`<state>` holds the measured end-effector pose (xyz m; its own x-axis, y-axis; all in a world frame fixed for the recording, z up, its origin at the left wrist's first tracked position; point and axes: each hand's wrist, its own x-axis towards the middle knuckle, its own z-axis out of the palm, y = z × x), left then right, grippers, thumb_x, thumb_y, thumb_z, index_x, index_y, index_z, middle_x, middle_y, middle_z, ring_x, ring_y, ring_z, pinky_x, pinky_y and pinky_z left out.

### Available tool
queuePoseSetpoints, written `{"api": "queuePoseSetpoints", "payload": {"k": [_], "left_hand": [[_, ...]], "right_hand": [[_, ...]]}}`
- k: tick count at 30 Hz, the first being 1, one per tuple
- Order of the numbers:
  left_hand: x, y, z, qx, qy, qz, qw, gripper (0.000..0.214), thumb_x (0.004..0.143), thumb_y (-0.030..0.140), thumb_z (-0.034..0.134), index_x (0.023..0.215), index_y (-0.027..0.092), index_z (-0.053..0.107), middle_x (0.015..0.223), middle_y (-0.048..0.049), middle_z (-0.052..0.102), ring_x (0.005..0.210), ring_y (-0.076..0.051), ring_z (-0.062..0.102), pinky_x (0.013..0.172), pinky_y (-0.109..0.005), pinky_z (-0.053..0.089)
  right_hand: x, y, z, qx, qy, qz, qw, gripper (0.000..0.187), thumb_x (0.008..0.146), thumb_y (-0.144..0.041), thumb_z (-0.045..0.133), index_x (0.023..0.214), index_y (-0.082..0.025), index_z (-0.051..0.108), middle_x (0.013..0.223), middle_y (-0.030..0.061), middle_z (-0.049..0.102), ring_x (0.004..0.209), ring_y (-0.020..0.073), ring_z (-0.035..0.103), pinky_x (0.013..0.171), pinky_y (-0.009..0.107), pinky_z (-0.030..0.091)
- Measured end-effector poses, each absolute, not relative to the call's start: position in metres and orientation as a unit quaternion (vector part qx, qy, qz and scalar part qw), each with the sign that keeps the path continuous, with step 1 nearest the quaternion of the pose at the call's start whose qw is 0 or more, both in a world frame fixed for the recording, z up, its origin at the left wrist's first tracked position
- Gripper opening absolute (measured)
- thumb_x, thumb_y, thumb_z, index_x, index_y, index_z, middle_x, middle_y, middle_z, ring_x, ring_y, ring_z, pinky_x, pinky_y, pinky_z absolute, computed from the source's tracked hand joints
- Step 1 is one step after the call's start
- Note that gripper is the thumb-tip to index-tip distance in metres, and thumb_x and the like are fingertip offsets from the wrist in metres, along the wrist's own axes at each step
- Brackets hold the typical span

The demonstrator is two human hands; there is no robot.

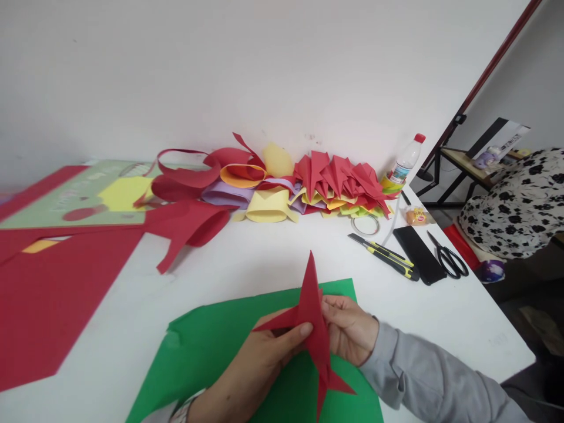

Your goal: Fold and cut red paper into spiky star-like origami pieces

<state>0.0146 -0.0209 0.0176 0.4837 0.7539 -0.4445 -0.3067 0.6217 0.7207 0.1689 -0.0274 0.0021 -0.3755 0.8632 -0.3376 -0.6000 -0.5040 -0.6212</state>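
both hands pinching folded red paper shape [314, 320] over green sheet [211, 346]: left hand [259, 361] thumb on flap, right hand [348, 329] gripping edge. best pressing creases firmly, points aligned.

grey long sleeve on right arm [432, 376]

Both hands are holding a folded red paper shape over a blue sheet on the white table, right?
Not quite. The head view shows the sheet is green, not blue. The left hand and right hand do hold the folded red paper shape over it on the white table.
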Motion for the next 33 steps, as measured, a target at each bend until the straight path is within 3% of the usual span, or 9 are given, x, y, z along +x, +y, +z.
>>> {"api": "queuePoseSetpoints", "payload": {"k": [4, 12, 15, 20, 24, 26, 28, 33], "left_hand": [[0.013, -0.021, 0.014, 0.280, 0.384, 0.322, 0.819, 0.040, 0.064, 0.038, 0.085, 0.100, 0.021, 0.077, 0.099, -0.0070, 0.078, 0.100, -0.030, 0.068, 0.095, -0.042, 0.050], [0.016, -0.021, 0.019, 0.288, 0.401, 0.337, 0.802, 0.039, 0.063, 0.040, 0.085, 0.096, 0.022, 0.077, 0.095, -0.0060, 0.078, 0.095, -0.028, 0.070, 0.089, -0.041, 0.054], [0.016, -0.017, 0.022, 0.329, 0.453, 0.374, 0.740, 0.037, 0.061, 0.046, 0.083, 0.088, 0.021, 0.078, 0.087, -0.0054, 0.079, 0.089, -0.029, 0.071, 0.084, -0.042, 0.056], [0.011, -0.014, 0.025, 0.417, 0.532, 0.422, 0.604, 0.022, 0.056, 0.038, 0.083, 0.071, 0.024, 0.074, 0.072, 0.0003, 0.075, 0.078, -0.027, 0.069, 0.071, -0.031, 0.058], [0.009, -0.023, 0.020, 0.526, 0.534, 0.462, 0.475, 0.024, 0.065, 0.034, 0.077, 0.058, 0.024, 0.056, 0.057, 0.0054, 0.059, 0.053, -0.015, 0.055, 0.048, -0.023, 0.048], [0.009, -0.029, 0.015, 0.593, 0.489, 0.461, 0.444, 0.028, 0.076, 0.031, 0.068, 0.058, 0.024, 0.048, 0.056, 0.0064, 0.050, 0.049, -0.012, 0.049, 0.043, -0.020, 0.042], [0.010, -0.034, 0.013, 0.642, 0.435, 0.461, 0.431, 0.026, 0.082, 0.026, 0.061, 0.061, 0.023, 0.046, 0.061, 0.0056, 0.051, 0.051, -0.011, 0.050, 0.046, -0.020, 0.043], [0.010, -0.035, 0.023, 0.750, 0.351, 0.426, 0.365, 0.009, 0.079, 0.017, 0.061, 0.080, 0.023, 0.053, 0.072, 0.0027, 0.056, 0.058, -0.013, 0.055, 0.052, -0.021, 0.049]], "right_hand": [[0.170, -0.027, 0.000, -0.324, -0.200, 0.806, 0.454, 0.044, 0.064, -0.045, 0.086, 0.088, -0.011, 0.070, 0.069, 0.0021, 0.070, 0.055, 0.0097, 0.058, 0.058, 0.023, 0.047], [0.169, -0.026, 0.003, -0.331, -0.202, 0.796, 0.465, 0.043, 0.064, -0.046, 0.085, 0.084, -0.012, 0.070, 0.070, 0.0040, 0.070, 0.052, 0.0103, 0.057, 0.052, 0.022, 0.044], [0.170, -0.026, 0.005, -0.372, -0.230, 0.741, 0.510, 0.038, 0.061, -0.044, 0.086, 0.077, -0.013, 0.069, 0.065, 0.0019, 0.068, 0.049, 0.0105, 0.054, 0.051, 0.024, 0.044], [0.171, -0.030, 0.011, -0.534, -0.353, 0.515, 0.570, 0.025, 0.060, -0.031, 0.084, 0.069, -0.016, 0.066, 0.055, -0.0029, 0.061, 0.048, 0.0105, 0.051, 0.048, 0.022, 0.041], [0.168, -0.037, 0.013, -0.569, -0.495, 0.361, 0.549, 0.009, 0.068, -0.023, 0.073, 0.067, -0.018, 0.066, 0.059, -0.0015, 0.062, 0.053, 0.0128, 0.055, 0.051, 0.024, 0.044], [0.166, -0.041, 0.013, -0.559, -0.555, 0.310, 0.533, 0.008, 0.072, -0.021, 0.069, 0.065, -0.018, 0.066, 0.060, -0.0004, 0.062, 0.056, 0.0136, 0.056, 0.054, 0.025, 0.044], [0.165, -0.043, 0.014, -0.541, -0.597, 0.291, 0.516, 0.011, 0.076, -0.021, 0.066, 0.066, -0.017, 0.067, 0.062, 0.0010, 0.064, 0.059, 0.0144, 0.058, 0.056, 0.025, 0.045], [0.167, -0.045, 0.018, -0.498, -0.631, 0.328, 0.496, 0.016, 0.085, -0.023, 0.059, 0.074, -0.017, 0.069, 0.069, 0.0035, 0.066, 0.066, 0.0162, 0.060, 0.062, 0.027, 0.046]]}}
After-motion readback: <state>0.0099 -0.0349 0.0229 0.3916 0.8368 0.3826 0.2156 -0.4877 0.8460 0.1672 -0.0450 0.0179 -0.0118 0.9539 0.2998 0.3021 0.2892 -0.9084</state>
